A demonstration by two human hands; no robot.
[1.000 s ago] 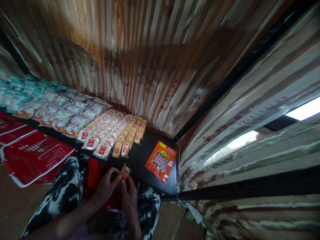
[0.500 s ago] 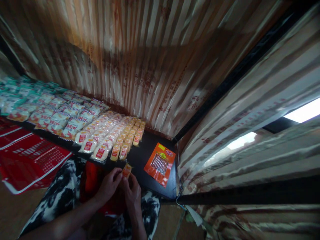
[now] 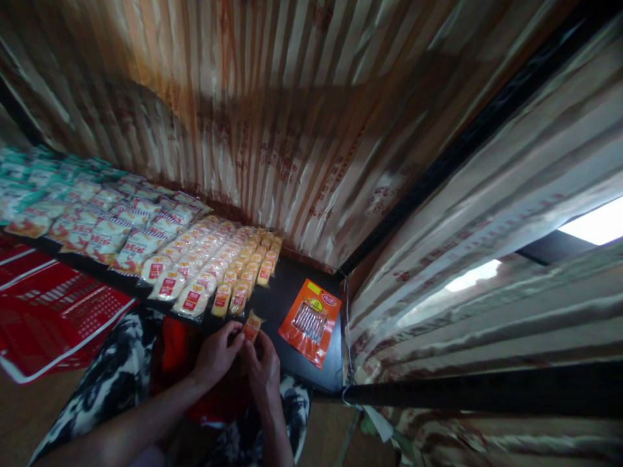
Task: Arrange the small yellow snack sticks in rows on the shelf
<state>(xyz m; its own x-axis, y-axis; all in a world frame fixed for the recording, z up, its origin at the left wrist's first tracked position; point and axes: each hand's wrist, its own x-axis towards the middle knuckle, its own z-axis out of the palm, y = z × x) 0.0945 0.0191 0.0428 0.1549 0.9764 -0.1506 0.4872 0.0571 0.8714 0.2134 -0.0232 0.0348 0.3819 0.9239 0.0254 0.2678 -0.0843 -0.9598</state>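
Observation:
Near the front edge of a black shelf (image 3: 287,275), a small yellow wrapped snack (image 3: 252,326) is held up between my two hands. My left hand (image 3: 220,350) pinches its left side with thumb and fingers. My right hand (image 3: 264,366) grips its lower right side, fingers curled. Just beyond it lie rows of similar yellow snacks (image 3: 238,297). Left of those are rows of round white wrapped snacks (image 3: 192,299). A flat orange packet (image 3: 311,322) with a clear window lies on the shelf to the right.
White bags (image 3: 139,250) and green bags (image 3: 17,198) fill the shelf's left part. A red basket (image 3: 63,311) stands at the lower left. Something red (image 3: 214,405) is between my knees. Patterned curtains (image 3: 277,130) hang behind and at the right, with dark frame bars.
Both hands and the held snack have shifted slightly right in the view. The snack stands a little more upright. The view itself has moved slightly.

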